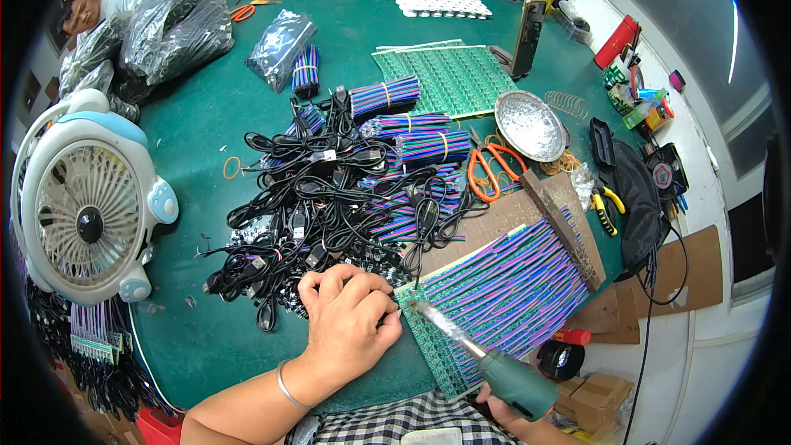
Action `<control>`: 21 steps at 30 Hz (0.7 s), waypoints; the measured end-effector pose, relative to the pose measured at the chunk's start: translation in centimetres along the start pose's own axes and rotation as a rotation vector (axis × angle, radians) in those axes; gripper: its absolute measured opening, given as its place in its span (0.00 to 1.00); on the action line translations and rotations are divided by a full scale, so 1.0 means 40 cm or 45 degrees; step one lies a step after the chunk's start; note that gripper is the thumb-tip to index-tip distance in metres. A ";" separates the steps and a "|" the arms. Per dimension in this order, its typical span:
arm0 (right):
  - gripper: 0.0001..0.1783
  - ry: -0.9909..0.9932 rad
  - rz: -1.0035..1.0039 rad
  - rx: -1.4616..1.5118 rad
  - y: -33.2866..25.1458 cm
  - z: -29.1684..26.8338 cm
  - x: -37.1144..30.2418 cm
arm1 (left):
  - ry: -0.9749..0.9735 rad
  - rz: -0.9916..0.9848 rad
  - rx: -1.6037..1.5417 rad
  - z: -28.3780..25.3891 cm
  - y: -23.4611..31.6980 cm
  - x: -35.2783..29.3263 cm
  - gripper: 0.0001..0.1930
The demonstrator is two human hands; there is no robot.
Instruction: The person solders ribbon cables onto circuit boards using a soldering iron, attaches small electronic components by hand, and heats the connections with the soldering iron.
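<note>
Head view: left hand (350, 321) pressed closed on thin, likely brittle circuit panel (503, 297) edge; right hand (503, 404) clamped round light soldering iron (486, 358) handle.

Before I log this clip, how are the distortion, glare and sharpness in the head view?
Head view: strong fisheye bending and a black rim; the green table edge curves. Even lighting, with glare on the metal dish. The left hand and soldering iron look sharp.
</note>
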State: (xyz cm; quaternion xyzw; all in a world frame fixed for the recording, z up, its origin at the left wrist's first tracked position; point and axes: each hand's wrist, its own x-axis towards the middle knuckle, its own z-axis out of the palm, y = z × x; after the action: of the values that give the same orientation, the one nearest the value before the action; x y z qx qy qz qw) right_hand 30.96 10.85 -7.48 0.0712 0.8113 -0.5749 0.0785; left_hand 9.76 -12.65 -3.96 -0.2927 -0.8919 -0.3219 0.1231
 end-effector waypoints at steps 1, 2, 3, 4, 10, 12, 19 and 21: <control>0.16 0.000 -0.015 -0.010 -0.005 -0.001 0.000 | 0.010 0.002 -0.004 0.000 0.003 0.001 0.07; 0.16 0.007 -0.018 -0.013 -0.021 -0.004 -0.009 | 0.013 0.009 -0.007 -0.002 0.007 0.002 0.07; 0.19 0.189 0.034 0.094 -0.065 -0.005 -0.013 | 0.008 0.009 -0.010 -0.005 0.012 0.003 0.07; 0.23 0.379 0.093 0.201 -0.092 -0.001 -0.004 | -0.006 0.013 -0.021 0.003 0.010 0.006 0.07; 0.26 0.709 -0.339 0.241 -0.195 -0.112 0.167 | -0.035 -0.031 0.051 -0.023 0.011 -0.017 0.07; 0.24 0.856 -0.503 0.289 -0.263 -0.140 0.253 | -0.064 -0.024 0.088 -0.052 0.001 -0.020 0.08; 0.16 0.985 -0.458 0.131 -0.208 -0.292 0.404 | 0.060 -0.021 0.180 -0.148 -0.046 0.035 0.08; 0.19 0.946 -0.478 0.093 -0.197 -0.274 0.359 | -0.006 -0.081 0.144 -0.157 -0.084 0.012 0.07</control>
State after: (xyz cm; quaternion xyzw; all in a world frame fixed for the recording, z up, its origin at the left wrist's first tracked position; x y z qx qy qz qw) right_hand 14.80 18.95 0.37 0.1274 0.7625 -0.5428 -0.3283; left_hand 7.55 -18.56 -0.66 -0.2575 -0.9179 -0.2740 0.1269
